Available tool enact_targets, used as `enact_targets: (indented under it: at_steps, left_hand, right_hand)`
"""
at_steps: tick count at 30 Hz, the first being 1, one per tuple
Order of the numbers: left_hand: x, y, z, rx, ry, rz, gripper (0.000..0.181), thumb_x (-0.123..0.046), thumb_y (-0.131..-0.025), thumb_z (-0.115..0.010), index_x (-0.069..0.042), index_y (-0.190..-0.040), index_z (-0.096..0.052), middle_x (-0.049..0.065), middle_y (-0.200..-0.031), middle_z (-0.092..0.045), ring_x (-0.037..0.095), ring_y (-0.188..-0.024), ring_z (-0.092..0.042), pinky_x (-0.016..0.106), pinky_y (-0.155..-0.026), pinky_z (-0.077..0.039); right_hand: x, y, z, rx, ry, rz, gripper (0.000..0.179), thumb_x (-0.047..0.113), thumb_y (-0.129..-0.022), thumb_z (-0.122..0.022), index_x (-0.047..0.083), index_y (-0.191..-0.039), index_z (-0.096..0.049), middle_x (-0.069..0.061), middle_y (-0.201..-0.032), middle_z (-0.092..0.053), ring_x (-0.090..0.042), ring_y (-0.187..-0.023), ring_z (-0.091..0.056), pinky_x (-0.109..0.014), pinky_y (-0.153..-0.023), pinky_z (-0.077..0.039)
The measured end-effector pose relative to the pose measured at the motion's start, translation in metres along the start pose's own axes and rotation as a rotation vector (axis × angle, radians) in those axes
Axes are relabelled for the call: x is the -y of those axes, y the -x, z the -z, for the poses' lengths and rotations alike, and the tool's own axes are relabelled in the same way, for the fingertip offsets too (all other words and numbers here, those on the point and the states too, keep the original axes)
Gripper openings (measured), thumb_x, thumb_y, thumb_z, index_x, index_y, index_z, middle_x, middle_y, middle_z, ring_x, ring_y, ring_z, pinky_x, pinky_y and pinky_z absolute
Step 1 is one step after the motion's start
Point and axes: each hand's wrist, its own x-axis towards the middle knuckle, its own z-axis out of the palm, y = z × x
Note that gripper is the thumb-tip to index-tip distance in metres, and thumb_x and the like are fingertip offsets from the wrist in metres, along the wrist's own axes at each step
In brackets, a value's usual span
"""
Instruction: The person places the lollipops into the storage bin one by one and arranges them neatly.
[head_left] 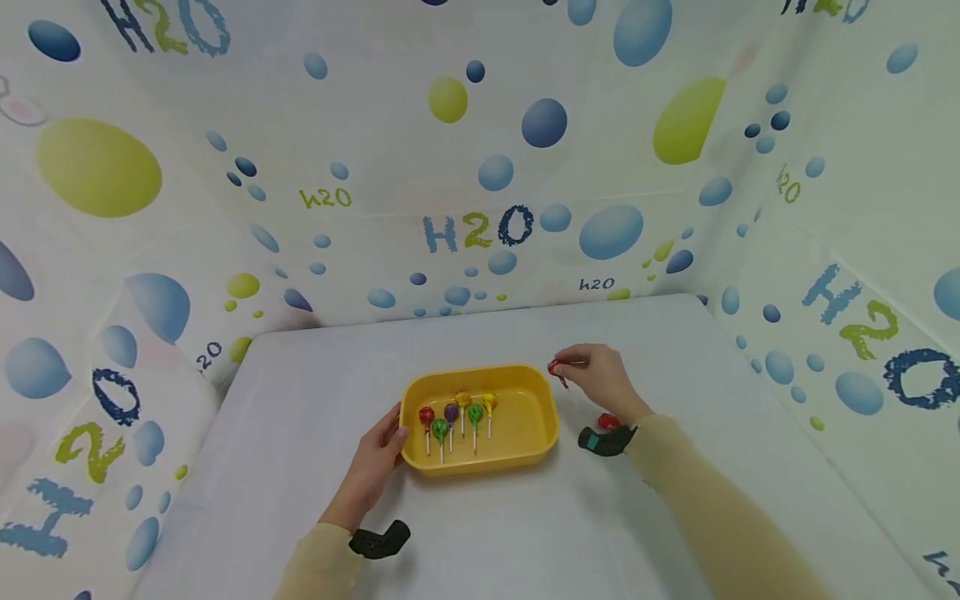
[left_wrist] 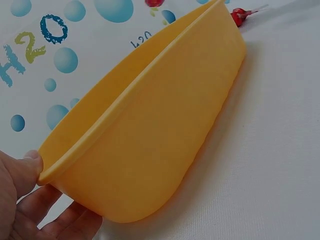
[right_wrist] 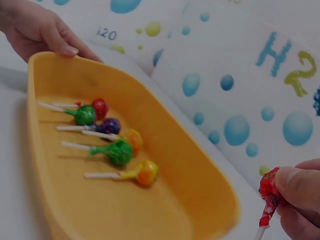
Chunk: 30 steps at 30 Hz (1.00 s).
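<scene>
the left hand (head_left: 372, 460) grips the yellow tray (head_left: 521, 421) by its left edge; the right hand (head_left: 602, 379) pinches a red lollipop (right_wrist: 268, 186) near the tray's far right corner.

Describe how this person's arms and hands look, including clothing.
The left sleeve and right sleeve are pale yellow. The left wrist device and right wrist device are dark, curved, the latter with a green patch. The left hand and right hand are gloveless.

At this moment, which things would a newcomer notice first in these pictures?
Probably the yellow tray on the white table, holding six wrapped lollipops, its left end gripped by the left hand. Next, perhaps the red lollipop that the right hand pinches near the tray's far right corner.
</scene>
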Motion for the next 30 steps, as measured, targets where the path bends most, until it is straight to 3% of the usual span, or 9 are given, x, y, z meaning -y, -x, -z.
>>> enact_targets:
  at_steps: [10, 14, 19, 25, 30]
  left_hand:
    - [0.001, 0.0, 0.0, 0.008, -0.001, -0.007, 0.059, -0.017, -0.111, -0.044, -0.015, -0.165, -0.022, 0.018, -0.167, -0.031, 0.037, -0.147, -0.043, 0.049, -0.116, -0.043]
    - [0.0, 0.0, -0.001, 0.004, -0.001, -0.001, 0.059, -0.016, -0.11, -0.045, -0.016, -0.165, -0.022, 0.017, -0.167, -0.031, 0.037, -0.147, -0.043, 0.048, -0.115, -0.043]
    - [0.001, -0.001, -0.001, 0.005, 0.012, -0.001, 0.059, -0.016, -0.11, -0.045, -0.016, -0.164, -0.022, 0.017, -0.166, -0.032, 0.037, -0.147, -0.044, 0.048, -0.116, -0.043]
    - [0.002, -0.002, 0.0, -0.001, 0.016, 0.0, 0.058, -0.015, -0.11, -0.045, -0.015, -0.164, -0.023, 0.017, -0.167, -0.031, 0.037, -0.148, -0.042, 0.047, -0.116, -0.043]
    - [0.002, -0.001, 0.001, 0.005, 0.022, -0.004, 0.058, -0.015, -0.111, -0.044, -0.015, -0.164, -0.023, 0.017, -0.167, -0.032, 0.037, -0.148, -0.042, 0.048, -0.115, -0.043]
  right_hand:
    - [0.032, -0.01, -0.052, 0.068, -0.006, -0.029, 0.015, 0.015, -0.094, -0.074, 0.008, -0.108, -0.077, -0.007, -0.106, -0.075, -0.022, -0.1, -0.071, -0.036, -0.093, -0.062]
    - [0.035, -0.011, -0.069, 0.103, 0.038, -0.03, 0.011, 0.014, -0.094, -0.074, 0.007, -0.103, -0.077, -0.005, -0.1, -0.076, -0.019, -0.092, -0.069, -0.035, -0.092, -0.062]
    - [0.034, -0.012, -0.084, 0.13, 0.065, -0.066, 0.007, 0.012, -0.094, -0.074, 0.006, -0.096, -0.076, -0.005, -0.09, -0.073, -0.016, -0.078, -0.065, -0.03, -0.08, -0.062]
    - [0.03, -0.013, -0.095, 0.137, 0.153, -0.052, 0.013, 0.007, -0.091, -0.075, 0.003, -0.079, -0.072, -0.004, -0.07, -0.068, -0.014, -0.063, -0.058, -0.021, -0.056, -0.049]
    - [0.028, -0.014, -0.1, 0.135, 0.214, -0.086, 0.024, 0.007, -0.091, -0.074, 0.002, -0.068, -0.069, 0.0, -0.055, -0.056, -0.012, -0.051, -0.048, -0.019, -0.045, -0.034]
